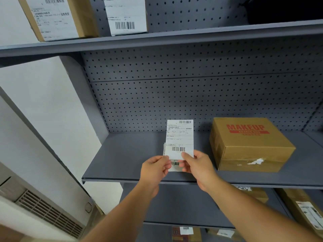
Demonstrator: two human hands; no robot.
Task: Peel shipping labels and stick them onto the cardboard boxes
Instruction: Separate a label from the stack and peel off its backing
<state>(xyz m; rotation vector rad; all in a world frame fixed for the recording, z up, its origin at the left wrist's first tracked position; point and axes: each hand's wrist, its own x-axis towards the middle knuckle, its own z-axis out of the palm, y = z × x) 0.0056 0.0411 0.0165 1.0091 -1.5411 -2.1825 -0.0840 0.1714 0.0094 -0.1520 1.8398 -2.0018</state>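
Note:
A white shipping label [180,137] with barcodes stands upright in front of the middle shelf, with more label paper behind its lower edge. My left hand [154,169] pinches the paper at the bottom left. My right hand [196,165] grips the bottom right, thumb on the label's front. To the right, a brown cardboard box [251,147] printed "MAKEUP" in red sits on the grey shelf [125,159], with torn white label scraps on its front face. The hands are left of the box and apart from it.
Two boxes with labels stuck on, one brown [56,18] and one mostly white [126,14], stand on the upper shelf. Lower shelves hold more labelled cardboard boxes [304,208]. A grey pegboard backs the shelving. A white wall and a vent grille [47,212] lie to the left.

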